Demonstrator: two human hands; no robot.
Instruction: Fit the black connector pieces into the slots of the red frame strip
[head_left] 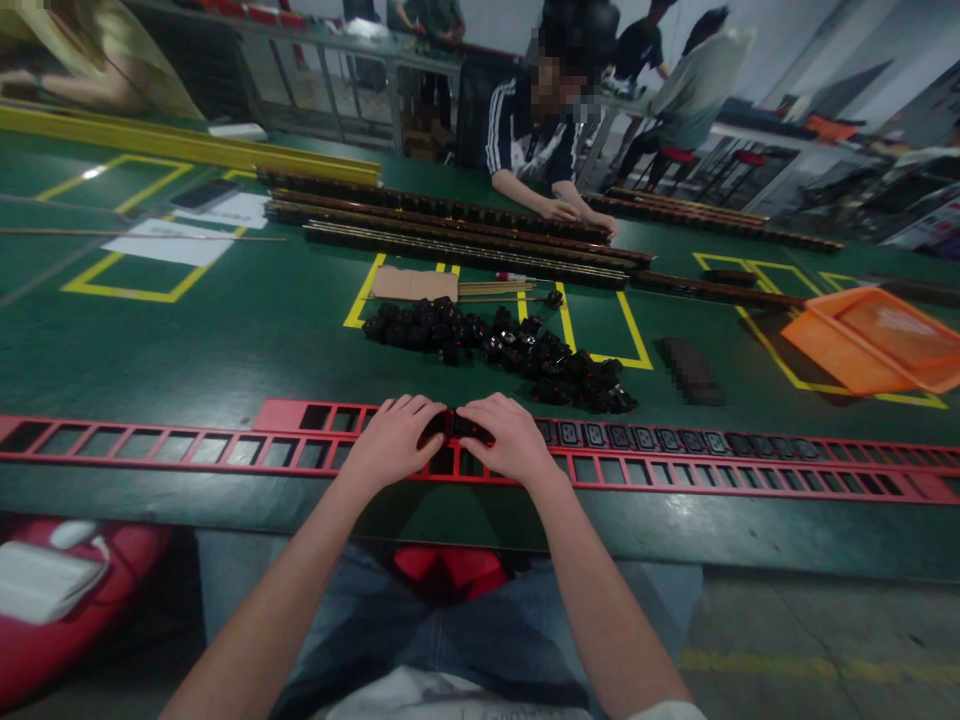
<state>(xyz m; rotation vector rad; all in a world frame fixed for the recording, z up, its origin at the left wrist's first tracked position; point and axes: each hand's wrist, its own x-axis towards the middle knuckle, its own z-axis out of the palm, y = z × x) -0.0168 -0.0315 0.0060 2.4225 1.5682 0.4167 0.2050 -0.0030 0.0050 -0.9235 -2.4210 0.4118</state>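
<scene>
Two long red metal strips with rows of square cutouts lie along the table's near side; the front red strip (600, 470) runs beside the rear red strip (862, 450). Black socket modules (619, 436) fill a row of cutouts in the rear strip, right of my hands. My left hand (397, 440) curls over the rear strip, its thumb and fingers closed around a dark module there. Just beside it my right hand (506, 432) grips a black socket module (474, 428) in the same strip. My fingers partly hide both pieces.
A heap of loose black modules (517, 350) lies beyond the strips, with cardboard (415, 284) behind it. An orange basket (862, 340) stands at right. Long dark rails (465, 250) cross the table before a co-worker (540, 140). Papers (169, 242) lie at left.
</scene>
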